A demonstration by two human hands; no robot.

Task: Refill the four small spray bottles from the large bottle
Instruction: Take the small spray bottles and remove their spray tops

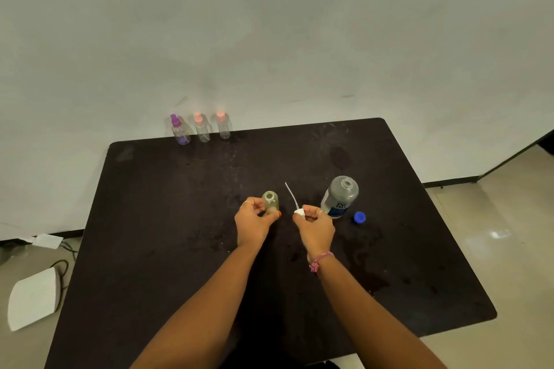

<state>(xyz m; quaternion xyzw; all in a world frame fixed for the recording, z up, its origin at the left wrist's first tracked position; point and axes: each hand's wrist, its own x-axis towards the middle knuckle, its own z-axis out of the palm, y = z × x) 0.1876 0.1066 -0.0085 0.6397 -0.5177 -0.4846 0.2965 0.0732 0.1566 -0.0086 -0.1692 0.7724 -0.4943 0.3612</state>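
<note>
Yellowish-green and see-through, a small plastic spray bottle (270, 202) with its top off and its neck open is standing at the middle of the black matte table (168, 219), and the left hand (254, 220) is gripping it, fingers curled round its left side and the thumb crossing its lower front. Just to the right, the right hand (315, 226) is pinching a white spray head (299, 212) between curled fingers and thumb, its thin clear dip tube (291, 195) slanting up and away from the hand, clear of the open neck. A large clear plastic bottle with a blue-and-white label (339, 196) is standing uncapped just beyond the right hand, and its blue screw cap (359, 217) is lying on the table just beside its base. Along the far left edge, by the wall, three more small clear spray bottles are lining up close together: one with a purple top (180, 130) and two with pink tops (201, 127) (223, 126). A pink wristband (320, 260) is circling the right wrist.
</note>
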